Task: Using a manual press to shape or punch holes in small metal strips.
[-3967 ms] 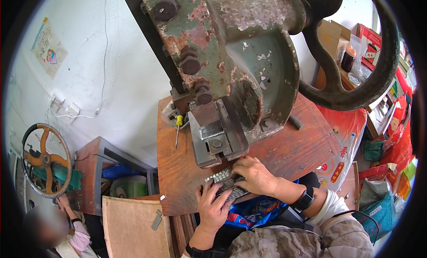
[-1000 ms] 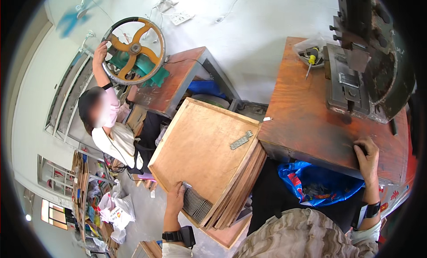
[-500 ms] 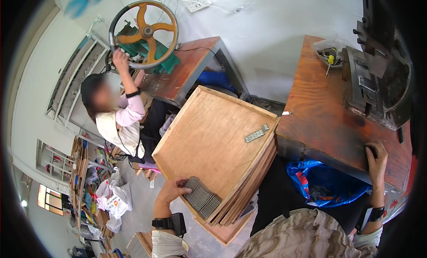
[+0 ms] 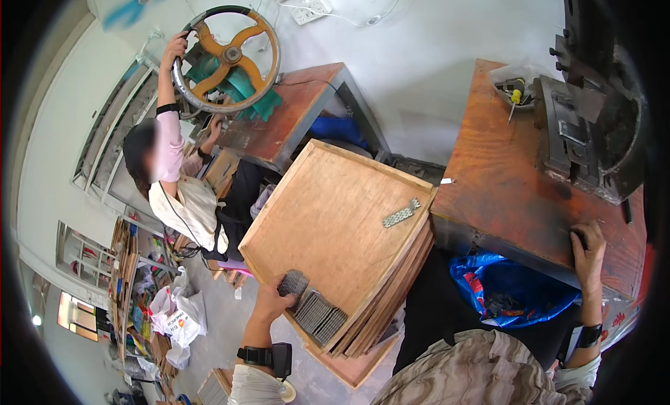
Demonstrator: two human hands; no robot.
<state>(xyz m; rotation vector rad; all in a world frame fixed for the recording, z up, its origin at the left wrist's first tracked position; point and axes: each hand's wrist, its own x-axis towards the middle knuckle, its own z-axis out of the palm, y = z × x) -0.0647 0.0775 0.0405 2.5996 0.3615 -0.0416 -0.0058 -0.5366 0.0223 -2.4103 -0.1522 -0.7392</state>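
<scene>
My left hand (image 4: 271,300) is closed on a small bundle of grey metal strips (image 4: 294,283), lifted clear of the row beside it. The rest of the grey strips (image 4: 321,320) lie packed side by side in the near corner of a shallow wooden tray (image 4: 328,195). Towards the tray's right side lies a short row of silvery metal pieces (image 4: 400,214), apart from my hands. My right hand (image 4: 590,250) rests on the near edge of the reddish-brown worktable (image 4: 481,181), fingers loosely bent and nothing visible in them.
More wooden trays (image 4: 391,286) are stacked beneath. A dark metal press (image 4: 593,133) stands on the worktable beside a bowl with a yellow-handled screwdriver (image 4: 516,94). Below hangs a blue bag (image 4: 516,293). At left, a co-worker (image 4: 174,174) grips a large handwheel (image 4: 230,56).
My left hand has picked a bundle of strips off the row and tipped it away. My right hand has barely moved. The co-worker's hand has risen along the turning wheel.
</scene>
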